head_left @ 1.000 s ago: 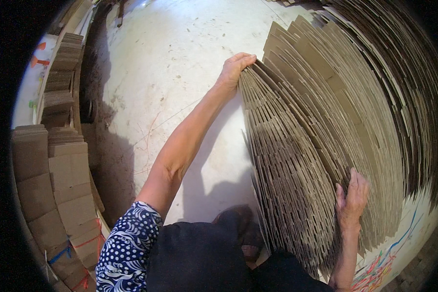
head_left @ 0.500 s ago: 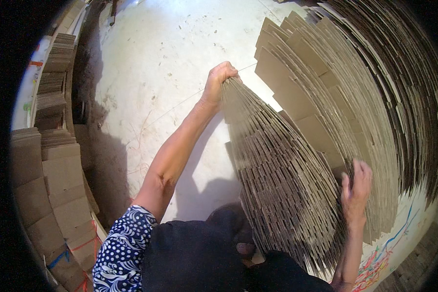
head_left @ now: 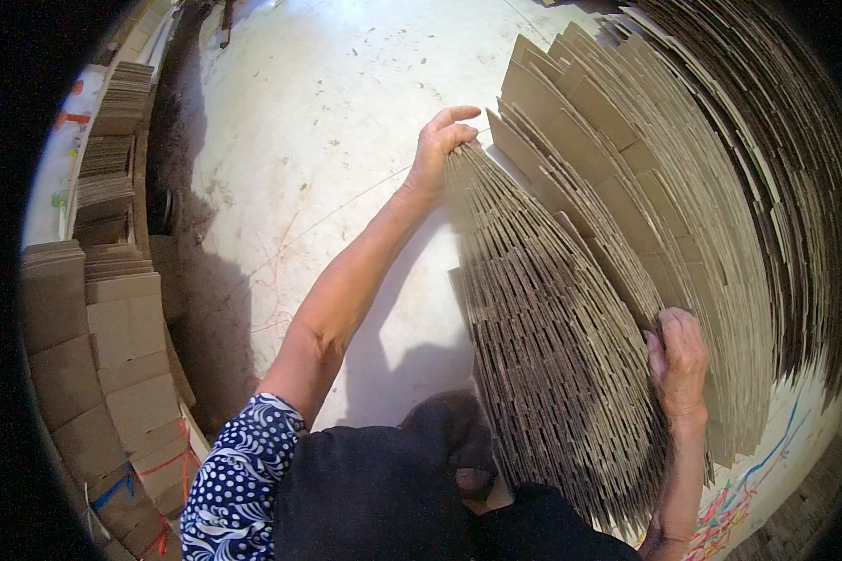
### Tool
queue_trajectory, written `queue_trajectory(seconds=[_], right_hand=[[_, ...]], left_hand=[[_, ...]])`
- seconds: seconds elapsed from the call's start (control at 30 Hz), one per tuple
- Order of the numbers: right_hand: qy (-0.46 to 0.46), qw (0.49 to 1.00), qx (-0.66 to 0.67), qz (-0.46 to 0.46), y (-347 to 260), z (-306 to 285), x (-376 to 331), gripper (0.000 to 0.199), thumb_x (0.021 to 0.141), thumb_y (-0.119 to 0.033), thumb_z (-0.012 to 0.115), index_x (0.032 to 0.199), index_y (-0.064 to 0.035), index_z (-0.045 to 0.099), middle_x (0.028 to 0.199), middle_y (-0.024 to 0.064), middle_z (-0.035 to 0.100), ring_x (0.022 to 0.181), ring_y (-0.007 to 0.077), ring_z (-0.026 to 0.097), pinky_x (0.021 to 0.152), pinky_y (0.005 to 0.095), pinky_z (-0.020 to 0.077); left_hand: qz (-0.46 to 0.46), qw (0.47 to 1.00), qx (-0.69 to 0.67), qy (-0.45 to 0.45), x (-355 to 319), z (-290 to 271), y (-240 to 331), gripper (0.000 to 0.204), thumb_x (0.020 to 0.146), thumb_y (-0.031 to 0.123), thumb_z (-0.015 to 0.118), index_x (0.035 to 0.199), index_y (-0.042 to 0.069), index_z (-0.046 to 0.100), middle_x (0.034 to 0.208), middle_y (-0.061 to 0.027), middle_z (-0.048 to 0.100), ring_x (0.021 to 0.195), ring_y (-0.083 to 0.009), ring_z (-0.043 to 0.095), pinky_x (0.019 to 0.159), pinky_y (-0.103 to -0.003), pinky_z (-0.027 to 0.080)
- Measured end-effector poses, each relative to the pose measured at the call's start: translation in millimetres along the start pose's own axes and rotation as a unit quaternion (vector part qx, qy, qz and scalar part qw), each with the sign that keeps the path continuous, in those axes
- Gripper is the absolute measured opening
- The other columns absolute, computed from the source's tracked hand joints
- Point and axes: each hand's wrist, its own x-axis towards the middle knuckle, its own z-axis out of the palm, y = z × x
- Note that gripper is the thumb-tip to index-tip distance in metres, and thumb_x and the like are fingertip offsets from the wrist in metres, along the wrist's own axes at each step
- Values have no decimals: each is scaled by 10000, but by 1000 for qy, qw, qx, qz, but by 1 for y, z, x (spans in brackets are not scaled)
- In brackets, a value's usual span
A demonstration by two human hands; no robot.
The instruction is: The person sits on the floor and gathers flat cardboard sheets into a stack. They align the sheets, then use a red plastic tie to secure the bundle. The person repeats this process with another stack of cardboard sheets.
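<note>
Card stack (head_left: 557, 346): long axis eleven to five o'clock, lying at five from left hand (head_left: 435, 157), fingers clamped on its far end. Right hand (head_left: 681, 363): three o'clock, nearer mid-stack; fingers curled, grip cannot be told.

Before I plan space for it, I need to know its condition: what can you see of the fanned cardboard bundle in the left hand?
The cardboard bundle is many thin, grey-brown sheets, apparently cardboard, edges showing in staggered, stepped rows. Gathered narrow at the far end in the left hand's grip, it broadens toward the person in a curved fan. It lies left of the paler stack, with a gap at the far end. The right hand's grip is at its right side; contact is unclear. Its underside is hidden.
</note>
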Motion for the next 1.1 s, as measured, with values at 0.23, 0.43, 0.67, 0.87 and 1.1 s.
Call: queue_trajectory(seconds=[0.23,0.43,0.67,0.87,1.1], right_hand=[[-84,981,173,38,-8,-2,-1,528,784,61,577,1298,-21,487,1111,224,603,998,353,616,879,348,476],[-67,984,159,-37,-36,17,-26,555,728,50,625,1265,-24,506,1099,204,614,965,320,629,827,371,516],[-145,988,54,6,-49,14,-20,683,845,-391,575,1392,-71,323,882,165,549,748,329,573,674,442,485],[-179,983,21,15,-51,11,-17,690,833,-414,574,1373,-52,343,925,164,546,801,331,569,717,441,473],[145,979,-140,26,4,11,7,627,717,-241,730,1253,-20,492,1100,158,541,1002,321,519,844,416,422]], left_hand=[[4,1000,19,-24,-4,2,12,446,831,179,561,1215,-42,510,750,-22,555,663,-93,517,602,-228,426],[4,997,51,60,-39,-25,9,192,848,225,580,896,39,581,746,-1,544,704,-89,517,659,-241,432],[113,882,442,119,-56,-36,44,263,820,197,597,998,6,566,974,-115,594,946,-232,558,882,-343,435],[287,758,525,-260,-126,120,67,342,888,232,512,1086,-42,564,1205,-211,516,1173,-356,444,1080,-444,281],[296,680,592,-315,-145,132,3,337,848,353,566,895,20,585,651,-83,566,646,-272,558,711,-390,409]])
